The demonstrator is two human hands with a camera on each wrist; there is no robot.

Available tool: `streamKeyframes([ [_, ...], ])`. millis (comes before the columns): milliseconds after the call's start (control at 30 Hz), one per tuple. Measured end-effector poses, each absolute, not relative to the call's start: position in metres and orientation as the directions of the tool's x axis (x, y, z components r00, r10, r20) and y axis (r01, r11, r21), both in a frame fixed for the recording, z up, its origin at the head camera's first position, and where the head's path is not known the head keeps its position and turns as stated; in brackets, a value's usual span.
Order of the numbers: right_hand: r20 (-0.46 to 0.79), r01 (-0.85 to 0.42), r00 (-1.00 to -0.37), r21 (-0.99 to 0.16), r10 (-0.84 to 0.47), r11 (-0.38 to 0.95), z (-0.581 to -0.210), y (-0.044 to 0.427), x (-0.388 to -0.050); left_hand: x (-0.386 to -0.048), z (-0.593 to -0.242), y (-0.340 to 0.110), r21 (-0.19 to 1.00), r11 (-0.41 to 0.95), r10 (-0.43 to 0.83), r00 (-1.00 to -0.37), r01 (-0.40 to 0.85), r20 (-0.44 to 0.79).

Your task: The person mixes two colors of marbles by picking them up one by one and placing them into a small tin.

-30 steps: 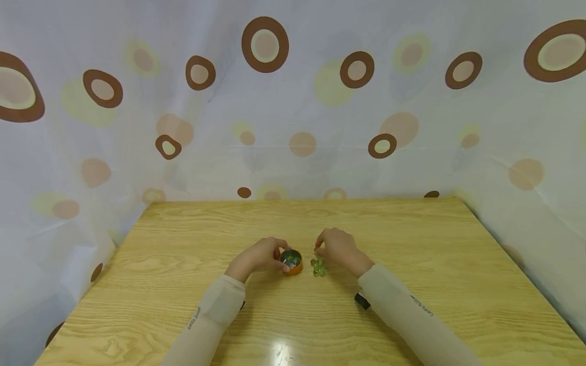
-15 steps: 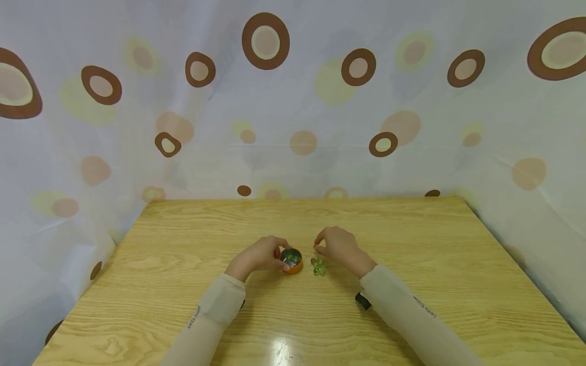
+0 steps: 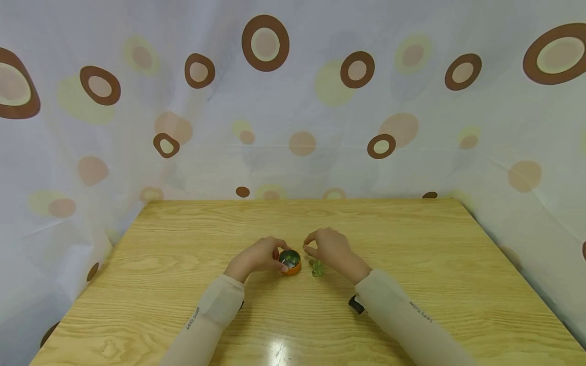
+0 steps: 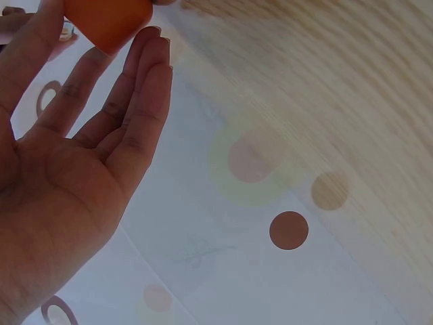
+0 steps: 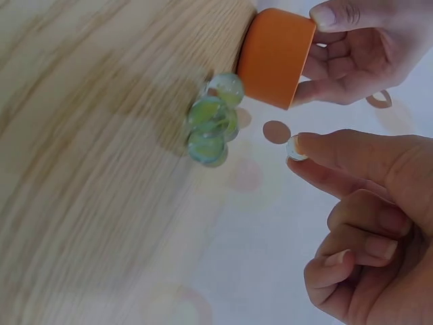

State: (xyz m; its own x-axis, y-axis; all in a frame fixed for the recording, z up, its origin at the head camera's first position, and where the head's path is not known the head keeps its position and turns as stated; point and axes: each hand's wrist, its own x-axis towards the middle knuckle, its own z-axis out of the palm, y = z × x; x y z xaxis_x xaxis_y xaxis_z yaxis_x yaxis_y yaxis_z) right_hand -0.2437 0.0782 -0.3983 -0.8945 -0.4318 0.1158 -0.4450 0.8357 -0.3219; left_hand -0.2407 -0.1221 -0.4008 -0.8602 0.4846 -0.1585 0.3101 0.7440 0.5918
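Observation:
My left hand (image 3: 257, 255) holds a small orange cup (image 3: 293, 272) on the table, thumb on the near side and fingers on the far side. Green shapes show in its dark, shiny interior, too small to tell apart. In the right wrist view, my right hand (image 5: 379, 223) pinches a clear glass marble (image 5: 296, 148) between thumb and index finger, a short way from the cup; its other fingers are curled. Several green-tinted glass marbles (image 5: 208, 125) lie clustered on the wood beside the cup. Only the cup's orange outside (image 4: 111, 24) shows in the left wrist view.
The light wooden table (image 3: 403, 239) runs back to a pale curtain (image 3: 274, 112) with brown and yellow circles. Both forearms lie over the table's near part, and a small black object (image 3: 355, 304) shows beneath the right sleeve.
My right hand has moved a little left, from beside the marble cluster toward the cup, with a marble in its fingertips. My left hand stays on the cup.

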Motion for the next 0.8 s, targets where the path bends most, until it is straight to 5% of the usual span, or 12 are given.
streamKeyframes([
  [800, 0.13, -0.515, -0.852, -0.383, -0.507, 0.767, -0.402, 0.062, -0.235, -0.24, -0.402, -0.121, 0.585, 0.751, 0.48, -0.862, 0.307, -0.164],
])
